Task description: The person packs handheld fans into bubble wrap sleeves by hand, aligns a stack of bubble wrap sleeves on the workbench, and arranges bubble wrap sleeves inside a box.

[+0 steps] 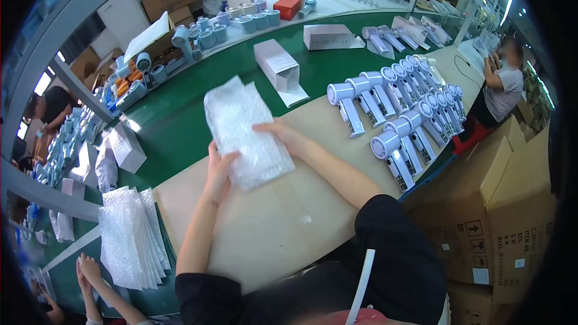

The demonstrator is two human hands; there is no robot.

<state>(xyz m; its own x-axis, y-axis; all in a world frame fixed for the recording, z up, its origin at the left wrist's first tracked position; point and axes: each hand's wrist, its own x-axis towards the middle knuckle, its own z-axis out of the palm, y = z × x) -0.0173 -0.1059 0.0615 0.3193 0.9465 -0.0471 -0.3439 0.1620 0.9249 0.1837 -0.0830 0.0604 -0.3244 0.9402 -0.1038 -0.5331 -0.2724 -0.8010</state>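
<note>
A clear bubble wrap bag is held between both hands above the beige board. My left hand grips its lower left side, thumb across the front. At the bag's right edge, my right hand is closed on it, fingers partly hidden. Whether anything is inside the bag cannot be made out. A fanned stack of bubble wrap bags lies to the left. On the right, rows of light purple devices with round heads lie on the board.
White boxes rest on the green conveyor ahead. Grey-blue cups and a red box line the far shelf. Co-workers sit at right and left; another person's hands are at lower left. Cartons stand at right.
</note>
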